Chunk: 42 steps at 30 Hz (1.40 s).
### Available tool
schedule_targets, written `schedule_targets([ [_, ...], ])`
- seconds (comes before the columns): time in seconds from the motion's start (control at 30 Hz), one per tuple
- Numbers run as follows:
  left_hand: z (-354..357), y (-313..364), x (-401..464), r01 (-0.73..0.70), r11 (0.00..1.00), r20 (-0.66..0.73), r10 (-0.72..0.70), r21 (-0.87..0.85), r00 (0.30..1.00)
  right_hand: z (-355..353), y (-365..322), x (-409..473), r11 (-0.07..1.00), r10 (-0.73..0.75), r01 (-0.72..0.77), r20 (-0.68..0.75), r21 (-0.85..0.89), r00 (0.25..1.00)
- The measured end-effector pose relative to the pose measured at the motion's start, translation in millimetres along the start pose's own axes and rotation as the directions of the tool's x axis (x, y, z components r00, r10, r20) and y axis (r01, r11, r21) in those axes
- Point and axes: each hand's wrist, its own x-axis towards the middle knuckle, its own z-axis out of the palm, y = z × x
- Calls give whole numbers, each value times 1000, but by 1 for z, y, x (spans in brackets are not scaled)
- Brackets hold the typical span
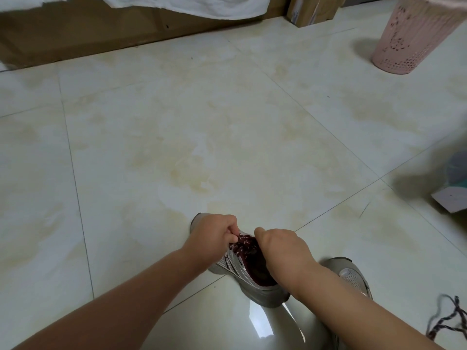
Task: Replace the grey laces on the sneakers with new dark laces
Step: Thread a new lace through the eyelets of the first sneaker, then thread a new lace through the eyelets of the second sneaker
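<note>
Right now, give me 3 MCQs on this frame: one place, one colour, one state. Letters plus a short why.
1. Where is the pink perforated plastic bin?
A. upper right on the tiled floor
B. beside the left forearm
C. on the cardboard box

2. What colour are the laces in the grey mesh sneaker being worked on?
A. plain grey
B. dark maroon with white flecks
C. yellow

3. What is the left hand doing?
A. lying flat on the floor
B. pinching a lace at the sneaker's top
C. holding the bin

Answers: 1 A, it stands at the frame's upper right corner. 2 B, dark red flecked lacing shows between the hands. 3 B, its fingers are curled on the lace; the right hand is curled there too.
</note>
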Motion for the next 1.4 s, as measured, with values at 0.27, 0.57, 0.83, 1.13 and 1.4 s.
schedule_targets([
  [0.27, -8, -8, -11, 130, 989, -26, -129, 70, 991, 1, 7, -1, 974, 143, -130, -59, 185, 988],
  [0.57, 25, 16, -32, 650, 736, 495, -500, -189, 710, 22, 14, 5, 949, 229, -257, 161, 185, 960],
  [0.83, 16, -11, -19, 329, 928, 21, -337, 177, 941, 43, -27, 4, 721, 307, -373, 214, 583, 927],
  [1.13, 8, -19, -13, 258, 925, 2, -269, 278, 963, 46, -40, 15, 599, 319, -388, 236, 701, 918],
  [1.4, -11, 23, -36, 211, 890, 55, -254, 404, 966, 0, 22, -47, 749, 221, -294, 195, 594, 956],
])
